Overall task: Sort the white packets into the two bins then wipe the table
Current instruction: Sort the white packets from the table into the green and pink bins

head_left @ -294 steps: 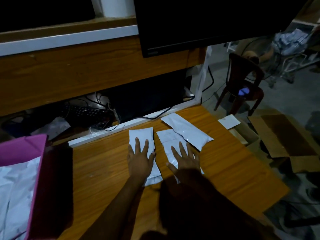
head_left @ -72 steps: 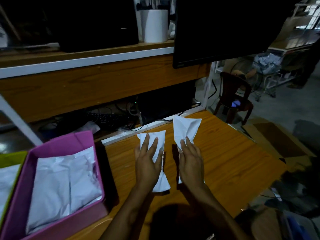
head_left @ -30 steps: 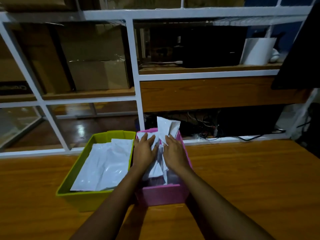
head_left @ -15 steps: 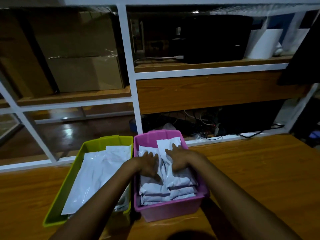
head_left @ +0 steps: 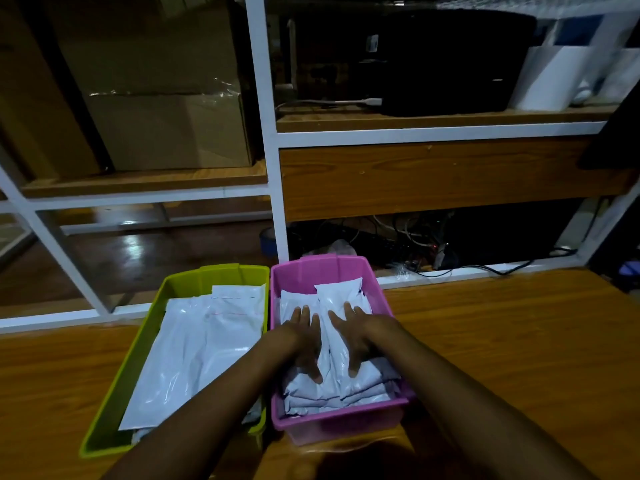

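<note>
A: Hands?
B: Both inside the pink bin [head_left: 304, 271]. Left hand [head_left: 306, 342] and right hand [head_left: 353, 341] lie palm-down, flat on the top white packets [head_left: 341, 303], fingers spread and straight, gripping nothing.

A: Packets in there?
B: Small glossy white plastic pouches, rectangular, soft and slightly puffy, stacked in layers. Two on top lie side by side lengthwise, one under each palm. Crumpled edges of lower ones show at the near wall.

A: Other bin?
B: Green bin [head_left: 145, 332], touching the pink one's left side. Same shape: rectangular moulded plastic, tapered walls, rolled rim. It holds larger white mailer bags [head_left: 204, 344], smooth and shiny with wrinkles, lying flat and filling most of the floor.

A: Surface?
B: Wooden table [head_left: 502, 341], orange-brown grain, semi-gloss. Both bins sit at its far edge.

A: Behind?
B: White metal shelf frame [head_left: 263, 133] with wood boards, a taped cardboard box [head_left: 166, 98] at upper left, tangled cables [head_left: 408, 237] low right. Lighting is dim.
</note>
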Tool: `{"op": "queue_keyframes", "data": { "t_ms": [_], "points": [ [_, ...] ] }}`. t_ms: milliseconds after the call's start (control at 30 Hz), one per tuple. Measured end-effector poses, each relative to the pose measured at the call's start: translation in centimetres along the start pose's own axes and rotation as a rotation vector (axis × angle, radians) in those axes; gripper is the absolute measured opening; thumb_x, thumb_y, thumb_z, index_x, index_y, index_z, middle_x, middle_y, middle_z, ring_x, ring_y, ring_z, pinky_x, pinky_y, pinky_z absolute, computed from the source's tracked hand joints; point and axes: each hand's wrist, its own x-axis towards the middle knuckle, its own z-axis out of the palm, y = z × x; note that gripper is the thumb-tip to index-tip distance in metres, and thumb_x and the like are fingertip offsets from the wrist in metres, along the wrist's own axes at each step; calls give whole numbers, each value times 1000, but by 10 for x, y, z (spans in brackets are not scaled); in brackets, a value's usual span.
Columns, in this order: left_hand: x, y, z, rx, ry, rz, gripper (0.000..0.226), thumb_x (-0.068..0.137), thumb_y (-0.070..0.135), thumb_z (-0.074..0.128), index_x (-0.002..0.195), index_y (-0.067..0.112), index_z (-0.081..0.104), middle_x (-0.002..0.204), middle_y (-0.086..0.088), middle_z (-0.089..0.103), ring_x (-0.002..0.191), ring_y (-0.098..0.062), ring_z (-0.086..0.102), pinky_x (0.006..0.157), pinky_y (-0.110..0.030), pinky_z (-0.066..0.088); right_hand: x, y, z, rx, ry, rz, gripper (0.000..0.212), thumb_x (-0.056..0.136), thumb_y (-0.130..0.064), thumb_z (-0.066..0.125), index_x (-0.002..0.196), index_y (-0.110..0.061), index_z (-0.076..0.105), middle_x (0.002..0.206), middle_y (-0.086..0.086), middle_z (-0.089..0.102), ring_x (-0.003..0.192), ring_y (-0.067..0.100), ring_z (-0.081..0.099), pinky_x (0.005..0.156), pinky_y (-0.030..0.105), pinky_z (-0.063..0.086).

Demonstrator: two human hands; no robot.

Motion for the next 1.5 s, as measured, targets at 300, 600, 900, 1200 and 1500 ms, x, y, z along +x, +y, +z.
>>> {"op": "queue_keyframes", "data": {
  "t_ms": [300, 600, 900, 1200, 1500],
  "points": [
    [10, 3, 12, -43, 63, -47, 137, 67, 60, 77, 149, 6, -19, 157, -18, -23, 145, -36, -20, 119, -54, 8, 8, 2, 12, 56, 28, 8, 134, 68, -33, 86, 148, -32, -22, 157, 7, -28, 148, 29, -15, 118, 57, 12],
    [-38, 9, 12, -73, 353, -4, 110, 74, 61, 69, 151, 4, 15, 159, -21, 4, 148, -36, 0, 119, -49, 14, -28, -3, 13, 128, 185, 24, 121, 70, -43, 82, 153, -29, -4, 161, 12, -15, 148, 37, -8, 119, 51, 14],
    [-120, 5, 65, -359, 801, -126, 65, 92, 56, 36, 138, 11, 45, 141, -14, 46, 135, -35, 36, 103, -45, 40, -99, -26, 43, 248, 629, 9, 62, 94, -50, 49, 147, -22, 35, 160, 11, 18, 148, 31, 11, 117, 51, 20],
    [-157, 3, 115, -320, 916, -393, 57, 101, 49, 25, 69, 16, 58, 72, -4, 63, 72, -27, 63, 56, -31, 38, -109, -39, 76, 301, 604, 57, 46, 99, -47, 32, 130, -25, 58, 152, 5, 37, 135, 30, 36, 103, 47, 41],
    [-177, -25, 139, -258, 954, -503, 53, 90, 33, 40, 42, 14, 50, 41, -5, 52, 35, -26, 51, 42, -19, 23, -133, -89, 74, 283, 543, -28, 49, 102, -44, 29, 129, -15, 59, 150, 4, 43, 132, 28, 43, 103, 45, 39]
  ]
}}
